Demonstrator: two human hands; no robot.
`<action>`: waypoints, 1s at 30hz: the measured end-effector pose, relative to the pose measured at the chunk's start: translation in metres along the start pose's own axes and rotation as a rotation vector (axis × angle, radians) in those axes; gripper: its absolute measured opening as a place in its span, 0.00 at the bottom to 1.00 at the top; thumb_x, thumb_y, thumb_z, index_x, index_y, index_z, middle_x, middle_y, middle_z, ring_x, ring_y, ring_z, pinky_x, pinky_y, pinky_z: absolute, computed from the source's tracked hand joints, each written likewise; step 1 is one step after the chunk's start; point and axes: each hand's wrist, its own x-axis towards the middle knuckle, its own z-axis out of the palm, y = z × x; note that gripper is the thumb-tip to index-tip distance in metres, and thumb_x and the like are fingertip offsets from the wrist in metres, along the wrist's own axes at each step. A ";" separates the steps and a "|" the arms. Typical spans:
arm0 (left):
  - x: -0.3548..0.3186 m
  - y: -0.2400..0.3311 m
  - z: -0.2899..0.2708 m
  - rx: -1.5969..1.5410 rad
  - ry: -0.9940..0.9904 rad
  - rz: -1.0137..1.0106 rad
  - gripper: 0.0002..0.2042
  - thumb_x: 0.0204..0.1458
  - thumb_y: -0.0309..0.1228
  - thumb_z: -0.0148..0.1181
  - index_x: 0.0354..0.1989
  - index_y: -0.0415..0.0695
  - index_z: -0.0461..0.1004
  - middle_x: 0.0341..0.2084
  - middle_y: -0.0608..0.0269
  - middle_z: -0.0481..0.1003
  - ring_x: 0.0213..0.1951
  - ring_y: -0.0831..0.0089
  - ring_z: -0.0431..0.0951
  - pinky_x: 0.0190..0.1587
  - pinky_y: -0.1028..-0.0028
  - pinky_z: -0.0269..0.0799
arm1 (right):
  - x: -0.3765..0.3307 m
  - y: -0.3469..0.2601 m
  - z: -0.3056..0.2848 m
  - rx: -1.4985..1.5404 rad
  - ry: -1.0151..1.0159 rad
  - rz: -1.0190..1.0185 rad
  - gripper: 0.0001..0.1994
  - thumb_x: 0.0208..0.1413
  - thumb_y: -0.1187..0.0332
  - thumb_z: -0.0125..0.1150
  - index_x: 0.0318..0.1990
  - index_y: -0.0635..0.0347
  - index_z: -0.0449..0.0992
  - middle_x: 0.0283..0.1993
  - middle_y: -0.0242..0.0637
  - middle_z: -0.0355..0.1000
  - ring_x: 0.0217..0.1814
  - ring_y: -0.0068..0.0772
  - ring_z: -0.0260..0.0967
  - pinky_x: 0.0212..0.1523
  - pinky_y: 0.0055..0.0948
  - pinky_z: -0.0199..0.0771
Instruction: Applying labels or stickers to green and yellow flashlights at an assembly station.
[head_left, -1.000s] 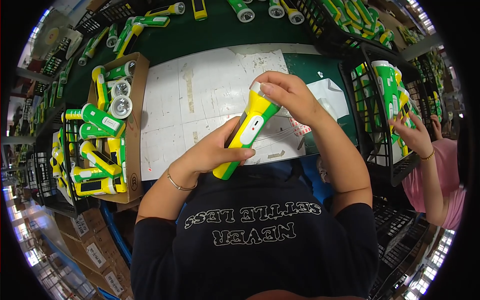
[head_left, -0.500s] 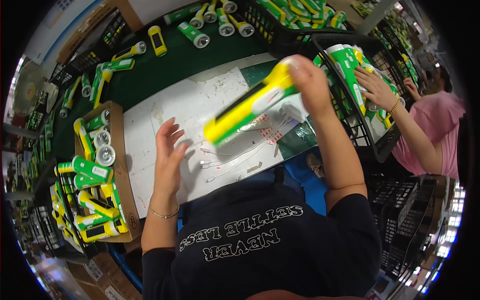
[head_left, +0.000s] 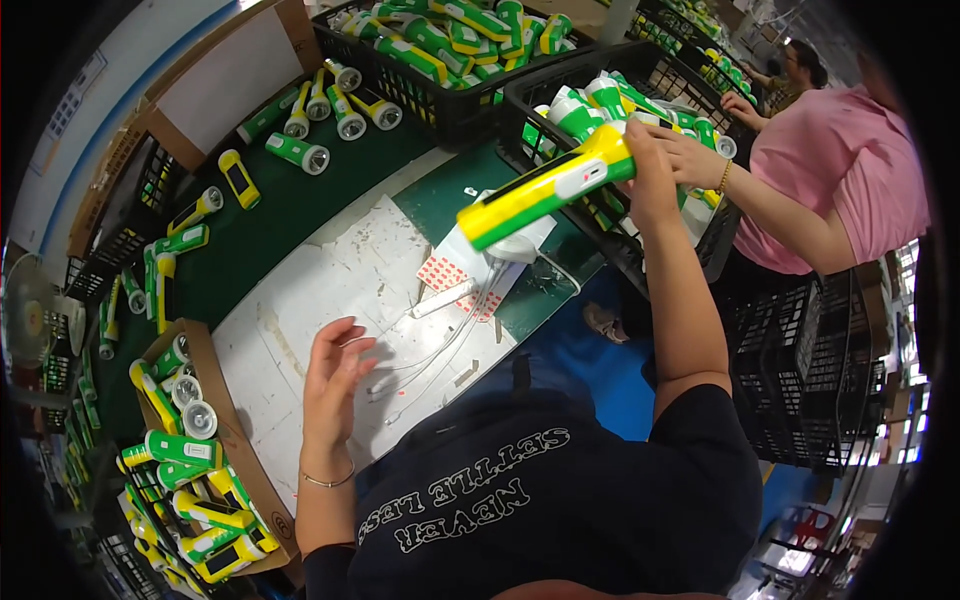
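Observation:
My right hand [head_left: 650,175] is closed around the lamp end of a green and yellow flashlight [head_left: 545,192] with a dark panel along its top. I hold it raised over the right part of the work surface, beside a black crate. My left hand [head_left: 335,368] hovers over the white board [head_left: 285,335], fingers apart and slightly curled, with nothing in it. Below the flashlight lie a white adapter [head_left: 513,248], white cables [head_left: 440,352] and a sheet of red stickers [head_left: 448,272].
A black crate [head_left: 520,95] of flashlights stands beside my right hand, with a co-worker's hand [head_left: 692,158] over it. Behind is another full crate [head_left: 440,100]. A cardboard box [head_left: 245,450] of flashlights sits at left; more flashlights [head_left: 298,153] lie on the green table.
The view has swung right, so the table's things sit further left. My right hand still holds the flashlight, now closer to the crate. The left hand stays open over the board.

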 end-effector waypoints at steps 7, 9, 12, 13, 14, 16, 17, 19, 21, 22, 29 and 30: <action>0.008 0.012 0.056 -0.150 -0.463 -0.029 0.37 0.44 0.33 0.63 0.61 0.40 0.51 0.54 0.55 0.60 0.55 0.65 0.66 0.56 0.68 0.63 | -0.026 0.008 0.060 -0.008 -0.654 -0.058 0.28 0.47 0.45 0.52 0.38 0.67 0.69 0.36 0.34 0.68 0.38 0.23 0.66 0.40 0.21 0.64; 0.010 0.016 0.063 0.385 -0.316 0.071 0.37 0.41 0.32 0.66 0.60 0.39 0.53 0.51 0.50 0.65 0.53 0.60 0.68 0.55 0.68 0.63 | -0.036 0.008 0.082 -0.225 -0.631 -0.049 0.17 0.46 0.60 0.58 0.39 0.64 0.70 0.34 0.32 0.69 0.35 0.21 0.66 0.37 0.19 0.65; 0.017 0.005 0.060 0.652 -0.115 0.110 0.36 0.42 0.32 0.65 0.58 0.39 0.52 0.46 0.46 0.69 0.49 0.57 0.71 0.51 0.67 0.67 | -0.057 -0.004 0.113 -0.515 -0.691 -0.223 0.20 0.38 0.62 0.66 0.40 0.59 0.72 0.23 0.30 0.68 0.24 0.18 0.64 0.29 0.19 0.65; 0.018 -0.005 0.055 0.483 -0.079 0.035 0.36 0.42 0.32 0.65 0.58 0.40 0.50 0.46 0.47 0.69 0.49 0.59 0.72 0.49 0.66 0.68 | -0.066 -0.003 0.121 -0.477 -0.738 -0.264 0.23 0.38 0.64 0.68 0.44 0.59 0.71 0.26 0.30 0.69 0.26 0.18 0.64 0.29 0.19 0.64; 0.018 -0.013 0.051 0.488 -0.073 0.229 0.36 0.45 0.28 0.62 0.60 0.44 0.45 0.44 0.51 0.69 0.48 0.62 0.72 0.45 0.66 0.71 | -0.069 0.004 0.126 -0.427 -0.786 -0.186 0.25 0.38 0.65 0.68 0.47 0.58 0.70 0.27 0.30 0.68 0.27 0.18 0.64 0.29 0.19 0.64; 0.012 -0.019 0.042 -0.090 -0.118 -0.035 0.35 0.48 0.23 0.57 0.61 0.45 0.42 0.43 0.56 0.68 0.47 0.65 0.72 0.44 0.66 0.73 | -0.068 0.011 0.130 -0.385 -0.878 -0.046 0.29 0.42 0.70 0.64 0.55 0.58 0.65 0.27 0.27 0.65 0.29 0.16 0.63 0.31 0.18 0.63; 0.008 -0.015 0.045 -0.253 -0.108 -0.037 0.30 0.50 0.22 0.54 0.60 0.44 0.46 0.43 0.57 0.67 0.46 0.67 0.71 0.44 0.66 0.74 | -0.067 0.018 0.130 -0.302 -0.857 0.009 0.27 0.44 0.71 0.62 0.56 0.59 0.64 0.26 0.26 0.63 0.28 0.15 0.62 0.30 0.17 0.62; 0.010 -0.024 0.029 -0.337 -0.091 -0.133 0.26 0.52 0.24 0.53 0.59 0.43 0.51 0.44 0.57 0.67 0.47 0.67 0.71 0.45 0.65 0.75 | -0.069 0.027 0.128 -0.172 -0.847 0.103 0.22 0.52 0.70 0.55 0.56 0.62 0.63 0.26 0.24 0.62 0.28 0.13 0.60 0.30 0.15 0.60; 0.011 -0.030 0.021 -0.298 -0.051 -0.096 0.20 0.56 0.31 0.51 0.56 0.43 0.56 0.43 0.56 0.67 0.44 0.67 0.72 0.41 0.66 0.76 | -0.070 0.036 0.125 -0.181 -0.831 0.089 0.21 0.55 0.66 0.54 0.55 0.62 0.63 0.25 0.23 0.62 0.27 0.12 0.59 0.29 0.15 0.59; 0.010 -0.032 0.017 -0.364 -0.063 -0.121 0.19 0.57 0.35 0.49 0.55 0.43 0.57 0.41 0.56 0.68 0.41 0.68 0.73 0.40 0.67 0.76 | -0.072 0.038 0.124 -0.176 -0.842 0.121 0.20 0.57 0.63 0.52 0.55 0.62 0.64 0.25 0.23 0.62 0.27 0.13 0.57 0.29 0.16 0.57; 0.018 -0.030 0.011 -0.526 0.088 -0.257 0.21 0.58 0.50 0.43 0.47 0.45 0.64 0.30 0.60 0.70 0.27 0.73 0.71 0.26 0.72 0.72 | -0.083 0.047 0.120 -0.132 -0.825 0.259 0.17 0.56 0.62 0.55 0.50 0.61 0.68 0.22 0.25 0.63 0.24 0.13 0.57 0.27 0.17 0.57; 0.018 -0.029 0.010 -0.558 0.101 -0.264 0.20 0.58 0.49 0.43 0.47 0.44 0.64 0.30 0.60 0.69 0.26 0.73 0.71 0.26 0.72 0.71 | -0.085 0.050 0.120 -0.132 -0.827 0.257 0.17 0.56 0.62 0.55 0.50 0.61 0.68 0.22 0.25 0.63 0.24 0.13 0.57 0.27 0.17 0.57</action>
